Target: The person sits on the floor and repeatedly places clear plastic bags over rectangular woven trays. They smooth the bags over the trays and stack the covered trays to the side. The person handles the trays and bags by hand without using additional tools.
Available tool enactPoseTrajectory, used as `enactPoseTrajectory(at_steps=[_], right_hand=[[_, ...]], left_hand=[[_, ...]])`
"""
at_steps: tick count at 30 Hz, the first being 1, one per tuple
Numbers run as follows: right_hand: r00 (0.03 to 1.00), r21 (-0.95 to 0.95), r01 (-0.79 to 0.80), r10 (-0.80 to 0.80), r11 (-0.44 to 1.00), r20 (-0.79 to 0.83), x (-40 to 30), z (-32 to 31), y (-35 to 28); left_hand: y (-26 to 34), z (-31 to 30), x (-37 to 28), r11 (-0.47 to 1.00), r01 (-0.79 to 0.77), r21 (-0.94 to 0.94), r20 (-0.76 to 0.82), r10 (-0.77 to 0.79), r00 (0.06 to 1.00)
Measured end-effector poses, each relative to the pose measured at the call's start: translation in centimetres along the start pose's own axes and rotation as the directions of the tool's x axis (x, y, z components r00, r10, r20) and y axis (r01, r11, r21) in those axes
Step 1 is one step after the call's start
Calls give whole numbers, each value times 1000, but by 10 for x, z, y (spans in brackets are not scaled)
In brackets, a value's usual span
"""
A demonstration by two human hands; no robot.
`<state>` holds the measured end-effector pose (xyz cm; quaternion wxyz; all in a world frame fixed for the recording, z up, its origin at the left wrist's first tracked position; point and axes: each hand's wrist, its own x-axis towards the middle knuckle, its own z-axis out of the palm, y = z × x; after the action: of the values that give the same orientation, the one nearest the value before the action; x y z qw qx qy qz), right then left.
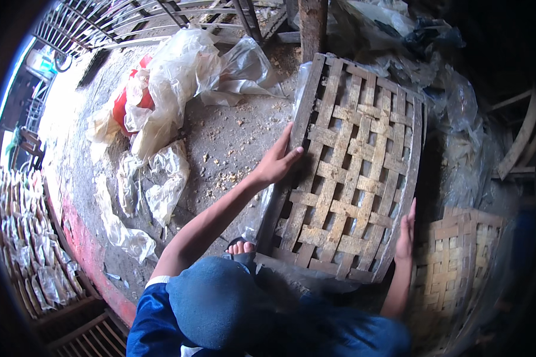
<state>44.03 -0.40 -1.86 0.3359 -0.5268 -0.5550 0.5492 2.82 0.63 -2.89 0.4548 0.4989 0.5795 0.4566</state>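
A rectangular woven bamboo tray with a wooden frame lies before me, slightly right of centre. My left hand grips its left frame bar, thumb on top and the fingers along the edge. On the opposite side, my right hand presses against the right frame bar with its fingers stretched upward; part of it is hidden by the tray. Pale crusty residue covers the weave, and openings between the strips show darker surfaces and plastic beneath. A second woven bamboo panel lies at the lower right, close to my right forearm.
Crumpled clear plastic sheets and a red plastic bag lie on the crumb-strewn floor. A wooden post stands beyond the tray. More plastic is heaped at right. Slatted racks stand at left. My sandalled foot is near the tray.
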Motion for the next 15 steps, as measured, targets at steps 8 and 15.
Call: enactPoseTrajectory(at_steps=[8, 15], right_hand=[[970, -168, 66, -102, 984, -219, 0, -6, -2], [967, -363, 205, -245, 909, -66, -4, -41, -51]], left_hand=[[-7, -47, -15, 999, 38, -6, -280, -39, 959], [-79, -258, -168, 451, 687, 570, -818, 231, 527]])
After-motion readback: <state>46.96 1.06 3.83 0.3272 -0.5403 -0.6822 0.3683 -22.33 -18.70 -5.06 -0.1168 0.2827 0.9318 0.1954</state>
